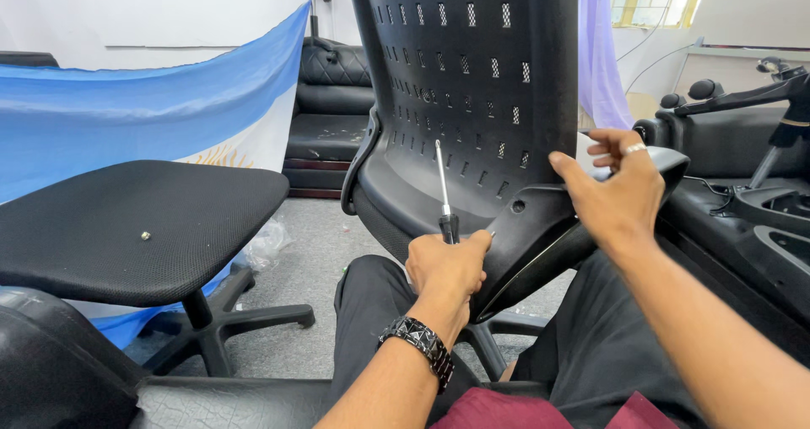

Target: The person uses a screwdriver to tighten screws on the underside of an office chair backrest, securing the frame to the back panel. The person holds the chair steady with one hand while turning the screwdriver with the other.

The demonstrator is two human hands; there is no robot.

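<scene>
**Two hands, a screwdriver and a black chair back**

The person's left hand [447,264] is closed in a firm grip around the dark handle of a screwdriver [444,194]. Its thin metal shaft points up toward twelve o'clock, and the tip lies against the perforated black plastic chair back [472,83]. A dark beaded bracelet [419,345] circles that wrist.

At about two o'clock from the left hand, the right hand [620,188] is wrapped around the curved lower bracket [540,235] of the chair back, thumb on the near face and fingers curled over the far edge, with a silver ring on one finger. The chair back stands tilted across the person's lap, which is clad in black trousers.

At nine o'clock stands a black mesh chair seat [126,226] on a star base, with a small screw [145,236] resting on its fabric. Behind it hangs a blue and white flag [126,108]. At eleven o'clock, farther back, sits a black leather sofa [329,108]. At three o'clock more black chair parts [742,184] lie close together.
</scene>
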